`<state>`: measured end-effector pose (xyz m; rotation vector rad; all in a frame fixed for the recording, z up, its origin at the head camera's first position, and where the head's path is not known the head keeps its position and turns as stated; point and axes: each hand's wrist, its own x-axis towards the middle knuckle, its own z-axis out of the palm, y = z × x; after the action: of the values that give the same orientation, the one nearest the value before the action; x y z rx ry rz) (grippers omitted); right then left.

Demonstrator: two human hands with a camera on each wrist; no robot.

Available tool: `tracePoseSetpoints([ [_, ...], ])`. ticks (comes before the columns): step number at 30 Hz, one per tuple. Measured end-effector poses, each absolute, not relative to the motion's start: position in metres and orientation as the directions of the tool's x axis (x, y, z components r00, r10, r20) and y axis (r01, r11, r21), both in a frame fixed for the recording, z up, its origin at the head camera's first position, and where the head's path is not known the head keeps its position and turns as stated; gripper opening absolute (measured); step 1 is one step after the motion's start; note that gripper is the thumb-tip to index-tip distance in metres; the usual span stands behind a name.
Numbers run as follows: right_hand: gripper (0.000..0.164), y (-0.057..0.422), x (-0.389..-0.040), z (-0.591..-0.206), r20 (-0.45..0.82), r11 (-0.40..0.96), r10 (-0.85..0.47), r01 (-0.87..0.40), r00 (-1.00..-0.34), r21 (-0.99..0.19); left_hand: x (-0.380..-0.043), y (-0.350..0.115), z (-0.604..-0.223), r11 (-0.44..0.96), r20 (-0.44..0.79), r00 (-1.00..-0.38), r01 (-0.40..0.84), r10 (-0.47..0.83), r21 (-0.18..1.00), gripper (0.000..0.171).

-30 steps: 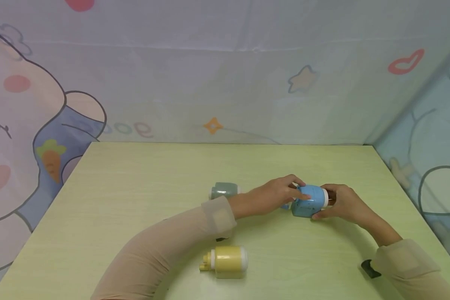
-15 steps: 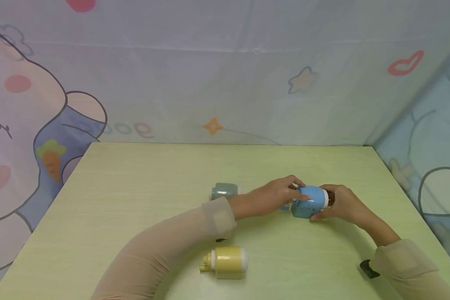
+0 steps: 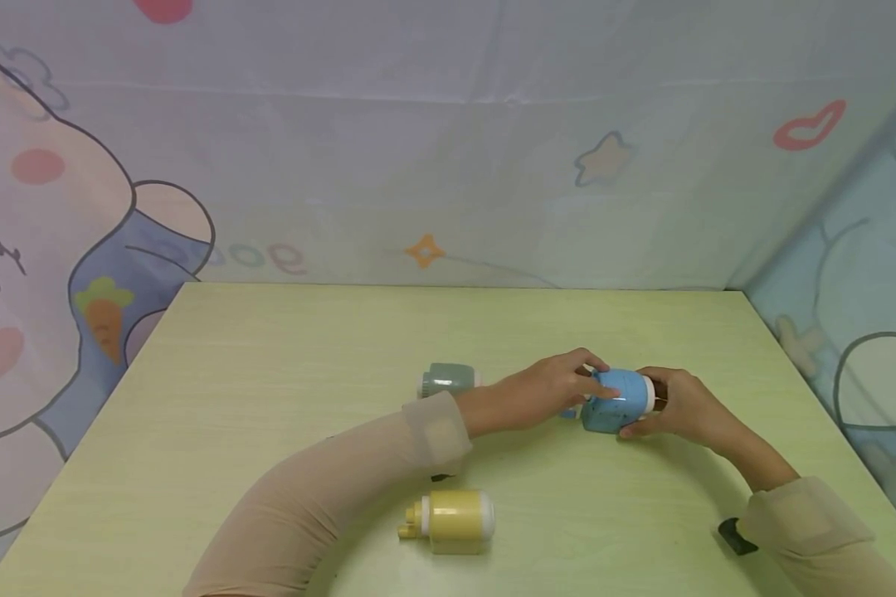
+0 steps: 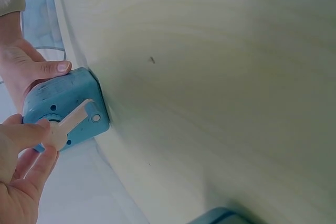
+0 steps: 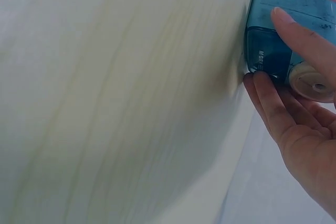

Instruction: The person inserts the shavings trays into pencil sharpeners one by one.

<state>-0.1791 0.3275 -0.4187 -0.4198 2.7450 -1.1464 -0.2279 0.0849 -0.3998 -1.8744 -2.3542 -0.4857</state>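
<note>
A blue hand-crank pencil sharpener [image 3: 618, 400] lies at the right of the table between both hands. My right hand [image 3: 687, 406] grips its body from the white-ended side; in the right wrist view the thumb lies on the blue casing [image 5: 262, 19] and the fingers curl beneath, beside a round white end [image 5: 314, 83] with a small hole. From the other side comes my left hand [image 3: 545, 391]. In the left wrist view its thumb and fingers pinch the white crank [image 4: 73, 120] near the hub, and the crank's arm slants across the sharpener's back.
A grey-green sharpener [image 3: 450, 378] sits behind the left forearm, partly covered by the sleeve [image 3: 358, 473]. Nearer the front lies a yellow sharpener [image 3: 457, 521], its crank pointing left. The pale wooden table [image 3: 284, 348] ends at a printed cloth backdrop [image 3: 388, 166].
</note>
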Motion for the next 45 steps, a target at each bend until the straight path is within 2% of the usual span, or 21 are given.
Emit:
tracePoseSetpoints([
  [8,0.062,0.325,-0.179,-0.419,0.012,0.664,-0.318,-0.232,-0.948,-0.710,-0.230,0.082,-0.402,0.156,0.307,-0.210,0.969,0.928,0.191,0.041],
  [11,0.060,0.325,-0.179,-0.419,0.033,0.656,-0.325,-0.251,-0.945,-0.712,-0.231,0.080,-0.402,0.157,0.291,-0.210,0.968,0.933,0.196,0.043],
  [15,0.061,0.325,-0.178,-0.418,0.033,0.648,-0.322,-0.246,-0.946,-0.721,-0.232,0.076,-0.400,0.181,0.247,-0.210,0.974,0.946,0.136,0.049],
  [18,0.066,0.324,-0.178,-0.416,0.022,0.643,-0.324,-0.237,-0.946,-0.728,-0.233,0.071,-0.398,0.197,0.233,-0.206,0.978,0.950,0.064,0.052],
  [21,0.074,0.322,-0.178,-0.414,0.015,0.638,-0.332,-0.235,-0.943,-0.734,-0.234,0.063,-0.396,0.225,0.232,-0.229,0.973,0.945,0.042,0.054],
  [25,0.086,0.322,-0.178,-0.409,-0.002,0.635,-0.327,-0.218,-0.945,-0.741,-0.238,0.050,-0.394,0.267,0.234,-0.276,0.961,0.932,0.067,0.057],
  [29,0.090,0.323,-0.179,-0.401,-0.012,0.633,-0.344,-0.223,-0.939,-0.742,-0.243,0.038,-0.393,0.282,0.249,-0.290,0.957,0.924,0.070,0.057],
  [38,0.086,0.322,-0.180,-0.395,0.029,0.675,-0.388,-0.305,-0.921,-0.672,-0.240,0.012,-0.393,0.291,0.237,-0.296,0.955,0.925,0.055,0.055],
  [45,0.086,0.323,-0.170,-0.384,0.044,0.733,-0.364,-0.315,-0.930,-0.602,-0.236,0.001,-0.396,0.269,0.242,-0.277,0.961,0.930,0.065,0.054],
])
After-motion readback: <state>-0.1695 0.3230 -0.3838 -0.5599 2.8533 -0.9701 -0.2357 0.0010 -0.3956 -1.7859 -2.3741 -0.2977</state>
